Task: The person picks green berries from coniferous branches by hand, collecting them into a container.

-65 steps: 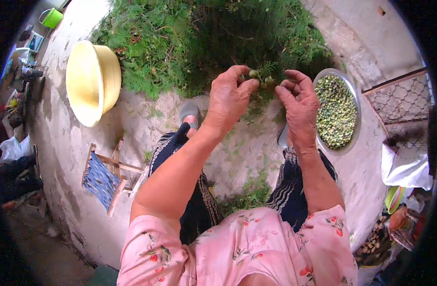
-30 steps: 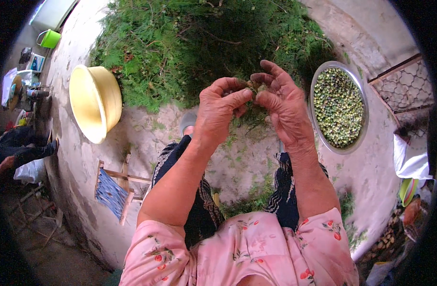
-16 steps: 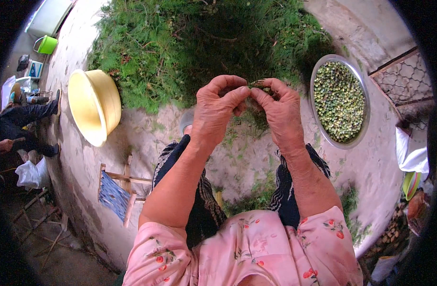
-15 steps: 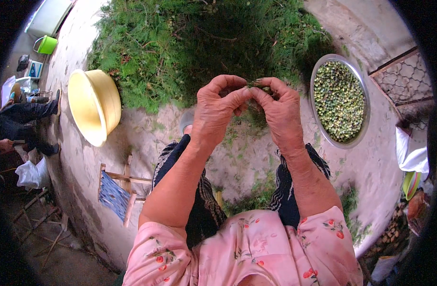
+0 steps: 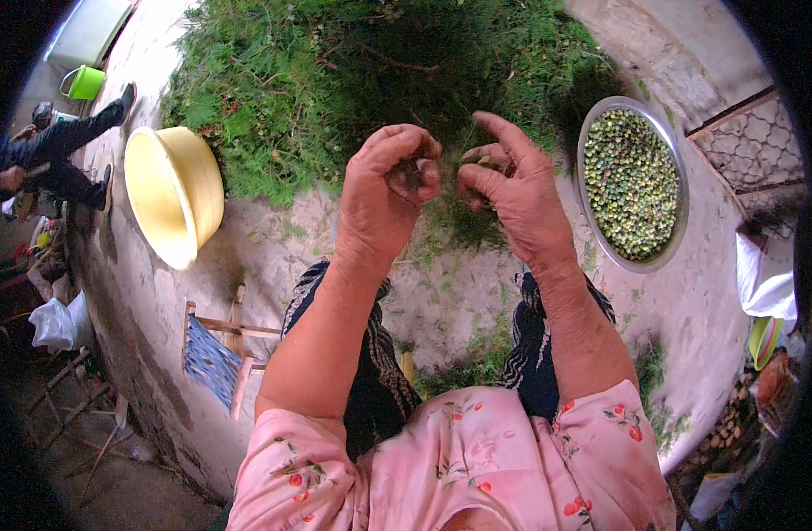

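In front of me my left hand is raised with its fingers curled inward; something dark shows in its palm, too shadowed to name. A short gap to its right is my right hand, its index finger lifted and its thumb bent toward the curled other fingers. A small green piece shows between the right thumb and fingers. Beyond both hands lies a big heap of feathery green evergreen branches. At the right a round metal basin holds many small green cone-like pieces.
A yellow plastic tub stands on its base at left. Near it is a small wooden folding stool with a blue woven seat. Another person's legs and a bright green bucket appear at far left. White bags lie at far right.
My hands, fingertips together before, have come apart; the left moved left and curled, and the right index finger lifted. The other person at far left has moved farther up in the view.
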`<state>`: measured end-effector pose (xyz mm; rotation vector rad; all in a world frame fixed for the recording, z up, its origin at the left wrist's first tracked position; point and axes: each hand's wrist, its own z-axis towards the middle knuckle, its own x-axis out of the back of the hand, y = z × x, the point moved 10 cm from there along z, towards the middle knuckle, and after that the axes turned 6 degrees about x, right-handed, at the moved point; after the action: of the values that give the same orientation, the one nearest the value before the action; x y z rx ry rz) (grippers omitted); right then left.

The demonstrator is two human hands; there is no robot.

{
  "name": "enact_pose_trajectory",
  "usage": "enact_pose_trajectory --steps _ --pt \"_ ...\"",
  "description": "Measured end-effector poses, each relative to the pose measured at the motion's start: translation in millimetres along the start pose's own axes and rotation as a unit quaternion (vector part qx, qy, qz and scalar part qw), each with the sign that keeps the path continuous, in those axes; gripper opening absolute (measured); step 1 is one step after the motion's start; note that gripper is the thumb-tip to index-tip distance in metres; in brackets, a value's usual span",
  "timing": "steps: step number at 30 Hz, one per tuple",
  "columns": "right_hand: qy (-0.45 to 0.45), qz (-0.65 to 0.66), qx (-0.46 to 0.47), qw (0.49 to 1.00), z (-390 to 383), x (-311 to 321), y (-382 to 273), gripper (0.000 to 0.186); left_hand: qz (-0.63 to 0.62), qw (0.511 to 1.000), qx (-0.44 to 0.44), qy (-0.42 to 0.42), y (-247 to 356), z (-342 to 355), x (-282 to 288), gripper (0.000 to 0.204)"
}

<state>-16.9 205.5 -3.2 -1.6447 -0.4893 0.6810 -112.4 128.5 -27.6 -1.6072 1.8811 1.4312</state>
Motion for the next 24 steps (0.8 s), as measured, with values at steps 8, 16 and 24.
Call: enact_pose_trajectory --steps 8,16,24 --pt "-0.066 -0.208 0.041 0.975 0.5 -8.8 -2.8 0.073 0.441 0.886 -0.123 -0.069 7.6 -13.3 -28.5 0.017" --pt "-0.098 -0.286 0.106 0.947 -4.6 -26.6 -12.3 0.078 0.593 0.801 -0.077 -0.028 4.9 -7.8 -22.1 0.023" --pt "-0.083 -0.215 0.039 0.972 -0.8 -7.9 0.0 0.016 0.472 0.880 -0.048 0.017 10.9 -7.5 -11.0 0.021"
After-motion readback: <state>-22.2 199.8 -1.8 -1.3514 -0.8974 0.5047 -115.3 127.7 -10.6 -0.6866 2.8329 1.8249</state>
